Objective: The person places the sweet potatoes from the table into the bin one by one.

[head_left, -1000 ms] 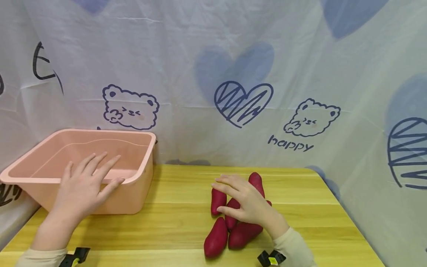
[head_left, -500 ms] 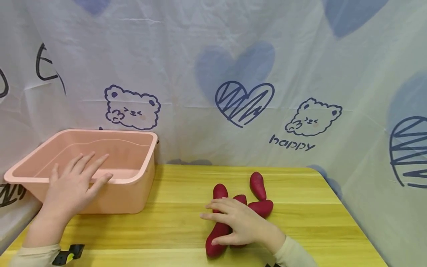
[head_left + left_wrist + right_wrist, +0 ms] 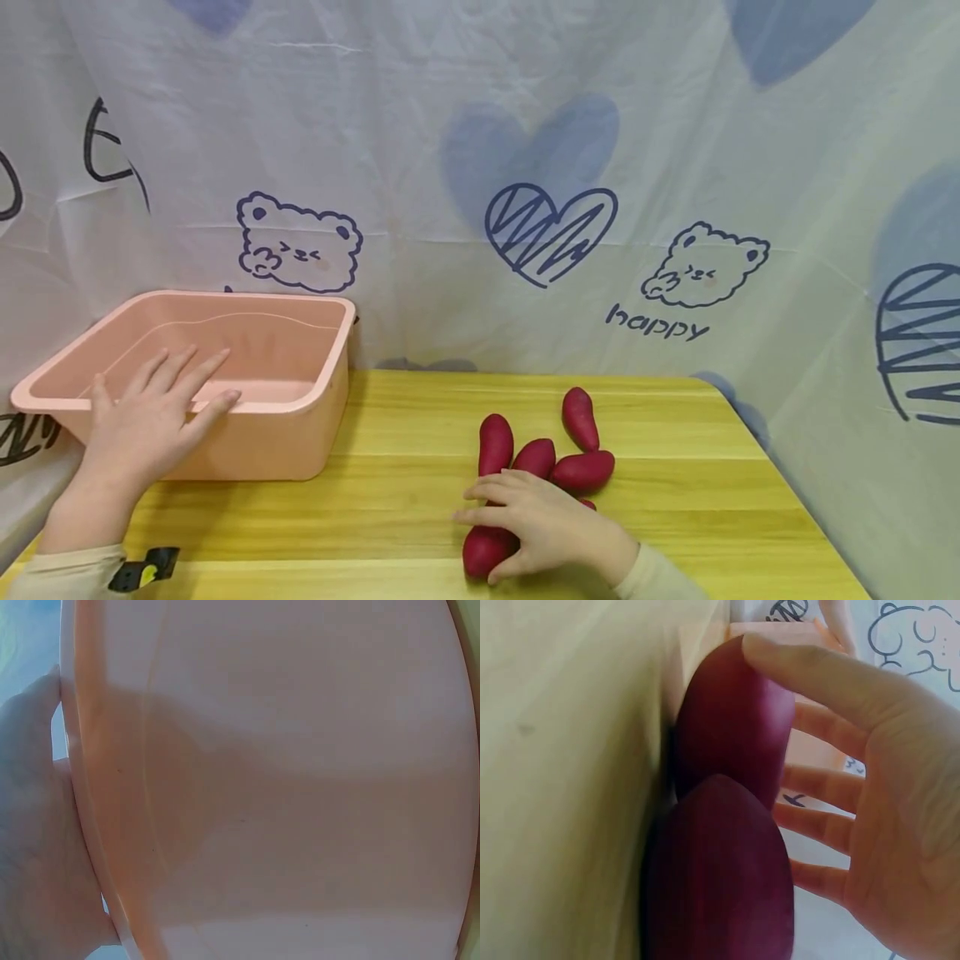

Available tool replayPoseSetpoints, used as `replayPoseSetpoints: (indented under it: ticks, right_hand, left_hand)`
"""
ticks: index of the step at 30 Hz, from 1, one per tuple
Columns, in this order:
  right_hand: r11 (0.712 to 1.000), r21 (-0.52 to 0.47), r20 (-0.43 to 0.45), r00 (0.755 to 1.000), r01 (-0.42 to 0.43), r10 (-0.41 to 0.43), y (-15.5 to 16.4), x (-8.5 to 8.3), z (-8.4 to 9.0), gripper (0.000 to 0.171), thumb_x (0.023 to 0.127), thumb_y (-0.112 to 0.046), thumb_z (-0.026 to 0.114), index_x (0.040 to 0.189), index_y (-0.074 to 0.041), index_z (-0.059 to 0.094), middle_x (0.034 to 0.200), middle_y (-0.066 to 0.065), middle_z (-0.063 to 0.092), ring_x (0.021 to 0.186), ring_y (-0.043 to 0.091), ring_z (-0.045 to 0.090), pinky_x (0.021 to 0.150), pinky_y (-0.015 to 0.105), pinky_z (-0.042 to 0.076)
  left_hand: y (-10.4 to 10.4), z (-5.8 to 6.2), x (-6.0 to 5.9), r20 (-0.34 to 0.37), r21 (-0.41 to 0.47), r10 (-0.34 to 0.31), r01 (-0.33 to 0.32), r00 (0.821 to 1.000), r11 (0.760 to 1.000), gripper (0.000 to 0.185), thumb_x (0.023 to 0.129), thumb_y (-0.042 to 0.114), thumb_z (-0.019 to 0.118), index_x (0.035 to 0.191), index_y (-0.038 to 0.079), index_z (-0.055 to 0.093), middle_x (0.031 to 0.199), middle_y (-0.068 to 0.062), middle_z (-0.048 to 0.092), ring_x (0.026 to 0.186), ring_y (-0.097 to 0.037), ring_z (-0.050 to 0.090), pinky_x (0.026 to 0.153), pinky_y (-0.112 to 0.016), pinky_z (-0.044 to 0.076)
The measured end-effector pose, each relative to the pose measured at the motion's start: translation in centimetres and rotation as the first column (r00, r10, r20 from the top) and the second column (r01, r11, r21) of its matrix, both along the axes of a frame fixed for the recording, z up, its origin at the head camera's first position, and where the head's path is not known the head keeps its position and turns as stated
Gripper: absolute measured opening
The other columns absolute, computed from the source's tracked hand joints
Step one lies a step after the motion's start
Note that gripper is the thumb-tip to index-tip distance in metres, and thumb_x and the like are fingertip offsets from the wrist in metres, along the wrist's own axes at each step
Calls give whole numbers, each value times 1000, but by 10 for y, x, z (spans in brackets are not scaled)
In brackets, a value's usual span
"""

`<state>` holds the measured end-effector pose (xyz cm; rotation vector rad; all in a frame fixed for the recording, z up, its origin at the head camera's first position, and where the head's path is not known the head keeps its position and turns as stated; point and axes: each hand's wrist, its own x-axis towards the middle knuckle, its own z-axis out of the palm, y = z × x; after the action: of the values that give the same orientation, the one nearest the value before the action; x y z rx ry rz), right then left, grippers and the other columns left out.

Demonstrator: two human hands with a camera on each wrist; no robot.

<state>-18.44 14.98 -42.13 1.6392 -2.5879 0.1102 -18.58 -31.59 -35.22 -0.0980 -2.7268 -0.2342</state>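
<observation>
My left hand (image 3: 146,425) lies over the near rim of a pink plastic basin (image 3: 330,358), fingers spread over its inside. In the left wrist view the hand (image 3: 30,825) is right at the basin's rim. My right hand (image 3: 551,521) is spread over a dark red sweet potato (image 3: 486,552) at the near end of a small group. In the right wrist view the thumb tip overlaps the top of that sweet potato (image 3: 739,712), and the fingers reach past its far side. A second sweet potato (image 3: 720,877) lies in front of it. The hand partly hides another.
Beyond the right hand lie more sweet potatoes: an upright-lying one (image 3: 495,443), a short one (image 3: 535,457), a sideways one (image 3: 582,472) and a farther one (image 3: 579,417). The wooden table (image 3: 397,500) ends at a printed curtain (image 3: 420,275) behind.
My right hand has moved toward the near side, from over the middle of the sweet potatoes to the nearest one. My left hand has slid a little left along the basin.
</observation>
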Motion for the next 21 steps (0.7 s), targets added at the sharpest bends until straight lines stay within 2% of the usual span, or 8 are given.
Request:
replayPoseSetpoints:
  ticks: [9,14,21]
  right_hand:
    - [999,27,-12,1000,-17,18,-2,4,-11,65,81,-51,74,140,-39,50,135,-8,59,130,16,50,110,40,42]
    - [999,38,-27,999,-26,27,-4,4,-12,62,82,-44,75,139,-39,51,131,-9,61,129,17,52,108,41,43]
    - [999,31,-36,998,-44,45,-6,3,-12,62,81,-38,77,138,-36,53,125,-11,63,122,12,54,107,36,44]
  left_hand:
    - [-1,-3,-1,4,-7,-1,1,1000,1000,62,97,60,42,152,33,31,155,-18,34,142,-46,24,102,-82,-7]
    - [-2,-4,0,11,-3,2,-2,1000,1000,61,97,60,41,151,32,33,156,-18,33,142,-46,23,102,-82,-7]
    - [-2,-3,0,5,-2,4,-4,1000,1000,61,97,60,40,151,31,34,156,-17,33,142,-46,23,103,-81,-7]
